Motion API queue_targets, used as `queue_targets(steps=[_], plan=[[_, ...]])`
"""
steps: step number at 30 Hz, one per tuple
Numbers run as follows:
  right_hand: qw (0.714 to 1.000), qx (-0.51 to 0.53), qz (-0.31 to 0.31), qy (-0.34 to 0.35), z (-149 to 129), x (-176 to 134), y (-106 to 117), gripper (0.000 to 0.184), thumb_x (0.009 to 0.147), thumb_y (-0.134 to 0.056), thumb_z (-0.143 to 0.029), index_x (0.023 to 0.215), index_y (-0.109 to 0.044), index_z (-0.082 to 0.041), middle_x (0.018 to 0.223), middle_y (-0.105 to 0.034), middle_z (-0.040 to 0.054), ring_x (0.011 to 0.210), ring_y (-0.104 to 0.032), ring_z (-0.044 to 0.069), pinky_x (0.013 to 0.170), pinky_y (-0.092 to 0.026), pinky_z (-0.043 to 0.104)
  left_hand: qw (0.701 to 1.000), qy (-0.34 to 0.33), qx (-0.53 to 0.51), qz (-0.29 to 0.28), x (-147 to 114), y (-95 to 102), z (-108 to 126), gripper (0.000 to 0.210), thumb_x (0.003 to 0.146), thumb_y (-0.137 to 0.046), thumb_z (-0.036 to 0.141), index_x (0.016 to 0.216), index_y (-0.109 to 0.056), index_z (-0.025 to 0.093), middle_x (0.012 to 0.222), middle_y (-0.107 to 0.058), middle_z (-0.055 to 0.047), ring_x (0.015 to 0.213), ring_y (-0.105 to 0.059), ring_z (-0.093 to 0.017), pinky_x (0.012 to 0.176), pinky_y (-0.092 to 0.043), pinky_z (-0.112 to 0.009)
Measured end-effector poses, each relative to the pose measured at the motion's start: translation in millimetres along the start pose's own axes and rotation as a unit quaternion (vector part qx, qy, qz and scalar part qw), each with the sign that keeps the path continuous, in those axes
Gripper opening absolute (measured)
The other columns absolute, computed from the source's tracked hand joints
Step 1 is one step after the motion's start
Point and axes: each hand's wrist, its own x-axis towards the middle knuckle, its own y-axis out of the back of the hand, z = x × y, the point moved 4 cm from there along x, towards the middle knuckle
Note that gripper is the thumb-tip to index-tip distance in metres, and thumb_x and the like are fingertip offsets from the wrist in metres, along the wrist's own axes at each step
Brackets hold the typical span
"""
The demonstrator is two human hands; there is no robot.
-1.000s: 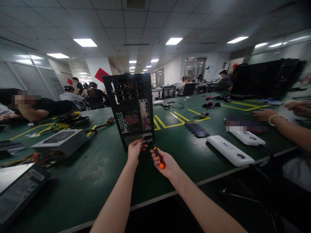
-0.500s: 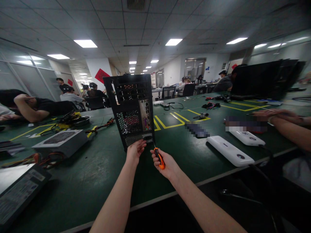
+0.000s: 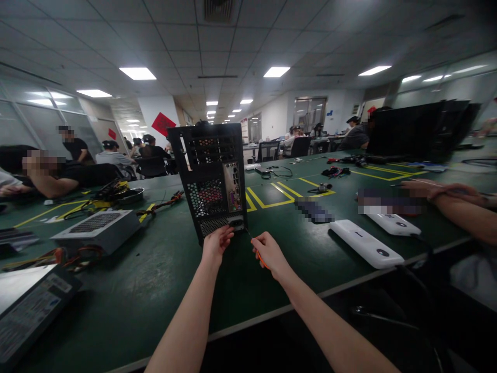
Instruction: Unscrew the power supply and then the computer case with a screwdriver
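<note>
A black computer case (image 3: 212, 171) stands upright on the green table, its rear panel towards me. At the bottom of that panel, a power supply (image 3: 212, 224) with a dark socket shows. My left hand (image 3: 217, 244) is at this lower edge, fingers curled together beside the socket; anything between them is hidden. Just to the right, my right hand (image 3: 269, 254) grips an orange-and-black screwdriver (image 3: 263, 259), mostly covered by the fingers. Its thin shaft points up and left at the case's lower right corner; whether the tip touches a screw I cannot tell.
Grey power supplies (image 3: 95, 230) and cable bundles lie on the left. To the right are white oblong devices (image 3: 365, 243), a pixelated phone-like item (image 3: 314, 210) and a co-worker's hands (image 3: 446, 191). A black monitor (image 3: 404, 132) stands behind. The table edge (image 3: 267, 316) runs beneath my forearms.
My right hand has shifted slightly right, and its grip has turned so the screwdriver handle is more covered. My left hand stays by the socket. A standing person at far left has moved left.
</note>
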Motion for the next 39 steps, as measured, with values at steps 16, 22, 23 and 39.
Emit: queue_targets(steps=[16,22,23,39], plan=[[0.987,-0.133,0.029,0.086,-11,-8,2,0.011,0.074,-0.051,-0.015,0.079,-0.042,-0.017,0.081,-0.052,0.0053,0.064,-0.053,0.013,0.05,-0.037,0.021,0.998,-0.027,0.047,-0.008,2,-0.3,1,0.021,0.065,-0.056,0.016,0.083,-0.061,0.008,0.095,-0.063,-0.016,0.059,-0.06,-0.009,0.046,-0.041,-0.016],[0.998,0.002,-0.067,-0.005,0,0,3,0.014,0.082,-0.039,-0.024,0.076,-0.045,-0.013,0.06,-0.054,0.0017,0.044,-0.048,0.007,0.037,-0.034,0.017,0.992,-0.054,0.11,-0.019,4,1.1,5,0.022,0.066,-0.053,0.015,0.085,-0.061,0.009,0.096,-0.063,-0.015,0.06,-0.06,-0.011,0.049,-0.042,-0.018],[0.997,0.018,-0.074,-0.009,-1,0,3,0.015,0.082,-0.039,-0.024,0.076,-0.046,-0.013,0.06,-0.054,0.002,0.044,-0.047,0.006,0.037,-0.034,0.016,0.991,-0.057,0.12,-0.023,5,1.3,5,0.021,0.066,-0.052,0.014,0.085,-0.061,0.009,0.096,-0.063,-0.015,0.06,-0.06,-0.011,0.049,-0.042,-0.018],[0.912,-0.318,0.086,0.246,-33,-30,7,0.01,0.082,-0.04,-0.021,0.087,-0.049,-0.02,0.095,-0.046,0.0078,0.09,-0.045,0.021,0.07,-0.036,0.031,0.989,-0.069,0.126,-0.027,7,2.6,5,0.021,0.067,-0.05,0.011,0.084,-0.061,0.009,0.094,-0.063,-0.014,0.061,-0.061,-0.011,0.051,-0.043,-0.019]])
